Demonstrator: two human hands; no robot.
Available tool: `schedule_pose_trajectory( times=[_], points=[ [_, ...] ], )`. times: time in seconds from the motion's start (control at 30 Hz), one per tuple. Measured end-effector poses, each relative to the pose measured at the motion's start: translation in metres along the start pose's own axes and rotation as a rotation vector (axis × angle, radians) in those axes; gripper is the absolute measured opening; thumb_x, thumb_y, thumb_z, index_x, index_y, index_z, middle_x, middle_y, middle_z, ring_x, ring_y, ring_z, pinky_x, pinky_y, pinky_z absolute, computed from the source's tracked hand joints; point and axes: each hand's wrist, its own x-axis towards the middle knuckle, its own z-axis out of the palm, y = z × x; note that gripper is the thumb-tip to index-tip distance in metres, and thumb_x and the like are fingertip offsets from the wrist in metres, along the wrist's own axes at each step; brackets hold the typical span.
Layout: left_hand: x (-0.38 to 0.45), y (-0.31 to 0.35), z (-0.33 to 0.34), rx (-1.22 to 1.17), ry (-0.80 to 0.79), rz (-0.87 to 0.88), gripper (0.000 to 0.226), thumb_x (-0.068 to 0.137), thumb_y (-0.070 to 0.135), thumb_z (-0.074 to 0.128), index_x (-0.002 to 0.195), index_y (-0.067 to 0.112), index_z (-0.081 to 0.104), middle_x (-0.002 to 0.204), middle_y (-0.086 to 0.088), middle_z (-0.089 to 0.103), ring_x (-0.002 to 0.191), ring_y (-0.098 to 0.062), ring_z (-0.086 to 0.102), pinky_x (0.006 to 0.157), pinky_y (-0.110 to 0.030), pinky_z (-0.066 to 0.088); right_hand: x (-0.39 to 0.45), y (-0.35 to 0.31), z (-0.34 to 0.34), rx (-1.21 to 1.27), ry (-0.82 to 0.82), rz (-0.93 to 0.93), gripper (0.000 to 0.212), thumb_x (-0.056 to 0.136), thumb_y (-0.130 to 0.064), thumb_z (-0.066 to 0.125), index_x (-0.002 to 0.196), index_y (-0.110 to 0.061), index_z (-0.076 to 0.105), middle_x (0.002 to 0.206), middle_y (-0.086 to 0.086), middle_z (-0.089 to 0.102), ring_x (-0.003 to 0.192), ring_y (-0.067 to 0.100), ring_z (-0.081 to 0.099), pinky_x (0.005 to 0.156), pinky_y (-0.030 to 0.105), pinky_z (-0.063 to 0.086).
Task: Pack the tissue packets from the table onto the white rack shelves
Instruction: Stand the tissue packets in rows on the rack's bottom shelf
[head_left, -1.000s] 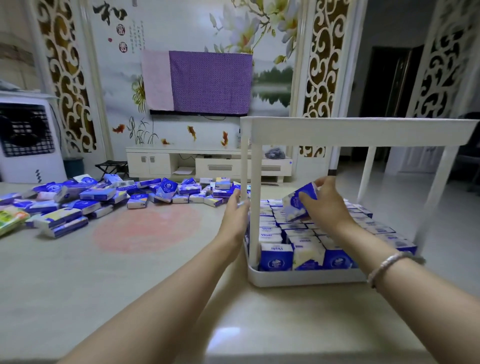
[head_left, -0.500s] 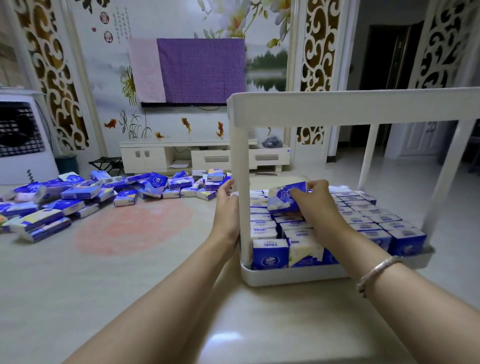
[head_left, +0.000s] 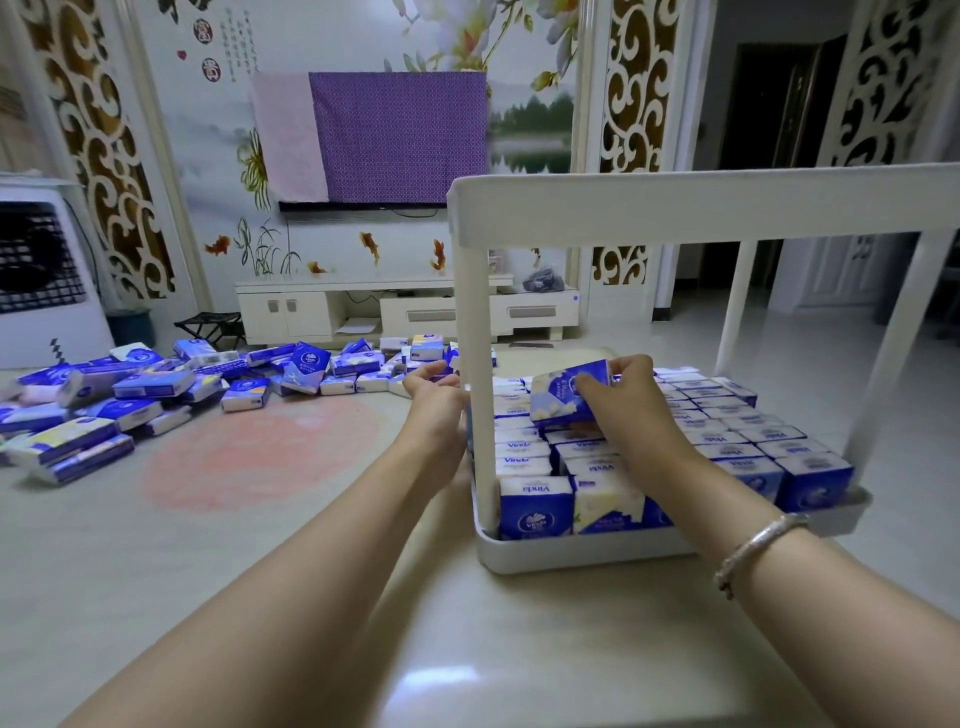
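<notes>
Head view: our right hand (head_left: 631, 402) fingers pinch one tissue packet (head_left: 570, 397) over the white rack (head_left: 582, 552).
Left hand (head_left: 436, 400): relaxed beside the post.
Handling: we judge it light, soft; grip its ends.

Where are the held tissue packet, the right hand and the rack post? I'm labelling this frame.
held tissue packet (head_left: 563, 399), head view, blue front face.
right hand (head_left: 631, 402), head view, back of hand.
rack post (head_left: 477, 395), head view, mid-shaft.

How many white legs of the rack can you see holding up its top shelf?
3: the front-left leg beside the left hand, one at the back, and one on the right. A fourth may be hidden.
</notes>
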Motion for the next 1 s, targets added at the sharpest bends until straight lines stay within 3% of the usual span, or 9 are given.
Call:
schedule_pose_trajectory(
  times=[0.17, 0.3, 0.37, 0.43, 0.53, 0.63, 0.73, 0.87, 1.0],
  points=[
    [-0.005, -0.006, -0.006, 0.063, -0.014, 0.014, 0.050, 0.087, -0.013, 0.048, 0.115, 0.024, 0.029, 0.124, -0.009, 0.048, 0.107, -0.027, 0.055, 0.061, -0.027, 0.049, 0.001, -0.001, 0.001, 0.009, 0.008, 0.000, 0.037, 0.097, -0.029, 0.051, 0.126, -0.017, 0.032, 0.084, -0.005, 0.042, 0.084, 0.015, 0.055, 0.068, 0.029, 0.051],
    [-0.006, -0.017, -0.004, 0.214, -0.046, 0.105, 0.053, 0.083, 0.002, 0.066, 0.112, 0.026, 0.028, 0.132, -0.011, 0.044, 0.113, -0.028, 0.056, 0.096, -0.042, 0.049, 0.000, 0.002, 0.000, 0.006, 0.013, -0.019, 0.029, 0.097, -0.029, 0.051, 0.116, -0.020, 0.031, 0.082, -0.006, 0.043, 0.076, 0.010, 0.052, 0.069, 0.029, 0.049],
    [-0.008, -0.014, -0.007, 0.250, -0.007, 0.094, 0.061, 0.069, 0.015, 0.075, 0.108, 0.029, 0.031, 0.132, -0.010, 0.043, 0.112, -0.029, 0.056, 0.100, -0.047, 0.046, 0.000, 0.003, -0.002, 0.017, 0.001, -0.027, 0.027, 0.097, -0.029, 0.051, 0.113, -0.022, 0.029, 0.082, -0.007, 0.042, 0.073, 0.007, 0.050, 0.065, 0.024, 0.046],
    [-0.011, -0.014, -0.012, 0.293, 0.016, 0.087, 0.058, 0.060, 0.029, 0.073, 0.103, 0.032, 0.035, 0.129, -0.007, 0.046, 0.112, -0.026, 0.055, 0.100, -0.047, 0.045, 0.000, 0.002, -0.002, 0.045, -0.002, -0.031, 0.028, 0.097, -0.030, 0.052, 0.113, -0.023, 0.030, 0.084, -0.007, 0.044, 0.076, 0.008, 0.052, 0.065, 0.024, 0.047],
    [-0.024, -0.012, -0.017, 0.378, -0.026, 0.177, 0.034, 0.075, 0.029, 0.069, 0.100, 0.033, 0.046, 0.125, -0.001, 0.052, 0.115, -0.020, 0.053, 0.101, -0.042, 0.044, -0.002, 0.002, -0.005, 0.087, 0.018, -0.031, 0.032, 0.095, -0.031, 0.054, 0.118, -0.020, 0.035, 0.095, -0.002, 0.051, 0.090, 0.016, 0.059, 0.073, 0.028, 0.051],
    [-0.037, -0.006, -0.019, 0.403, -0.170, 0.255, 0.015, 0.094, 0.015, 0.055, 0.106, 0.021, 0.060, 0.108, 0.006, 0.064, 0.097, -0.002, 0.061, 0.080, -0.017, 0.049, -0.005, -0.001, -0.020, 0.094, 0.053, -0.103, 0.025, 0.096, -0.026, 0.054, 0.111, -0.019, 0.037, 0.105, 0.004, 0.056, 0.093, 0.018, 0.060, 0.070, 0.028, 0.052],
    [-0.049, 0.002, -0.017, 0.462, -0.354, 0.250, 0.023, 0.099, 0.017, 0.046, 0.114, 0.015, 0.064, 0.101, 0.016, 0.066, 0.080, 0.016, 0.062, 0.063, -0.001, 0.044, -0.008, -0.006, -0.051, -0.067, 0.102, -0.238, 0.022, 0.095, -0.017, 0.055, 0.111, -0.017, 0.041, 0.104, 0.003, 0.055, 0.092, 0.018, 0.057, 0.069, 0.028, 0.053],
    [-0.050, 0.006, -0.016, 0.569, -0.432, 0.258, 0.035, 0.102, 0.026, 0.039, 0.127, 0.013, 0.060, 0.118, 0.013, 0.062, 0.099, 0.011, 0.058, 0.068, 0.002, 0.041, -0.013, -0.012, -0.099, -0.398, 0.232, -0.388, 0.024, 0.092, -0.012, 0.056, 0.114, -0.017, 0.045, 0.104, 0.003, 0.054, 0.091, 0.018, 0.054, 0.062, 0.020, 0.044],
    [-0.052, 0.012, -0.016, 0.628, -0.465, 0.286, 0.037, 0.102, 0.031, 0.036, 0.119, 0.013, 0.064, 0.114, 0.012, 0.063, 0.103, 0.011, 0.057, 0.067, 0.004, 0.040, -0.013, -0.016, -0.127, -0.597, 0.267, -0.376, 0.026, 0.088, -0.010, 0.057, 0.112, -0.009, 0.048, 0.090, 0.004, 0.055, 0.077, 0.021, 0.052, 0.067, 0.032, 0.045]
  ],
)
